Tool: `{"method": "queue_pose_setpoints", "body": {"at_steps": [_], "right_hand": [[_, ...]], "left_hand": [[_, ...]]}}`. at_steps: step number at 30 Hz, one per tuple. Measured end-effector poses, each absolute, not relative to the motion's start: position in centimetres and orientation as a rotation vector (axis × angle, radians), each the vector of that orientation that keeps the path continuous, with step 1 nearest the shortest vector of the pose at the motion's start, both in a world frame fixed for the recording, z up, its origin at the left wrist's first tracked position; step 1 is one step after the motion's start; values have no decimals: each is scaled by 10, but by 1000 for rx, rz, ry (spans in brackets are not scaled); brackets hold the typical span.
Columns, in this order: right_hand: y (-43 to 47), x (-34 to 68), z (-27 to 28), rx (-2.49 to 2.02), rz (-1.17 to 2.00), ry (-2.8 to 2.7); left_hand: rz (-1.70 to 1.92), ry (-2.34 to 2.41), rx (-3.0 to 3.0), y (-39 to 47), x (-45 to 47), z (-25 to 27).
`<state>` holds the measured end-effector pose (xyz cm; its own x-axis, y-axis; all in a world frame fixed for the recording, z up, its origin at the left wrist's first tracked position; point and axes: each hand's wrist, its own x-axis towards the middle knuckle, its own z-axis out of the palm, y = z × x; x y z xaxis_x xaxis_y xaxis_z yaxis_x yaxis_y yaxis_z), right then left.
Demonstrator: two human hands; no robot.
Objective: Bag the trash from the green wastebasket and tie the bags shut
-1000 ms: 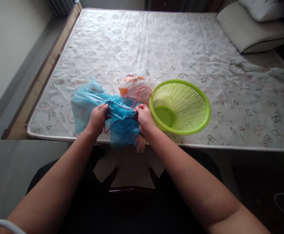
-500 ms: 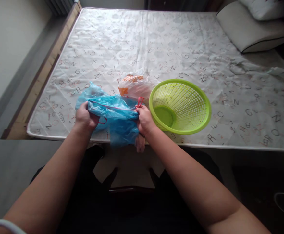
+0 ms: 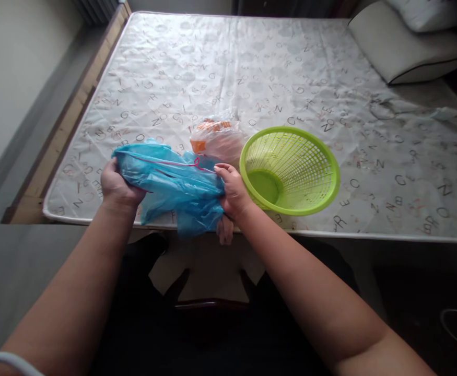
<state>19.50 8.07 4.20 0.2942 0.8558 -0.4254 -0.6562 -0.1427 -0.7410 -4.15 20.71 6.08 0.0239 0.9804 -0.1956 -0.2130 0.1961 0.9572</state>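
- The left hand (image 3: 120,184) is closed around the left end of a blue plastic bag (image 3: 165,175).
- The right hand (image 3: 234,192) is nearly closed too, and its grip pinches the bag's right end.
- The bag is at the near edge of the mattress (image 3: 228,68), with a bit hanging over.
- The hands are well apart, maybe to pull the top of the bag flat and wide.
- A green plastic basket (image 3: 266,188) sits just right of the right hand, perhaps to be easy to reach.
- A white and orange plastic bag (image 3: 215,140) lies behind the blue one.
- Half a second ago, the left hand was closer to the right hand. Now the blue bag is stretched wider, and its red string (image 3: 197,163) has its loop farther left. The basket has not moved.
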Motion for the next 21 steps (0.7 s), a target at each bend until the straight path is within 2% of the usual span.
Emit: {"method": "queue_pose_setpoints", "body": {"at_steps": [4,10,16,19,21], "right_hand": [[76,194,46,-1210,1285,-477],[75,198,41,-1520,1173,-909],[69,190,39,-1802,653,-1298],[57,177,52,-1820,364,-1603],[49,169,62,-1767,300,-1767]], "left_hand": [[1223,1009,696,200,-36,71],[1114,1038,837,191,-43,84],[964,890,926,180,-31,85],[933,884,856,171,-19,83],[902,908,858,163,-10,81]]}}
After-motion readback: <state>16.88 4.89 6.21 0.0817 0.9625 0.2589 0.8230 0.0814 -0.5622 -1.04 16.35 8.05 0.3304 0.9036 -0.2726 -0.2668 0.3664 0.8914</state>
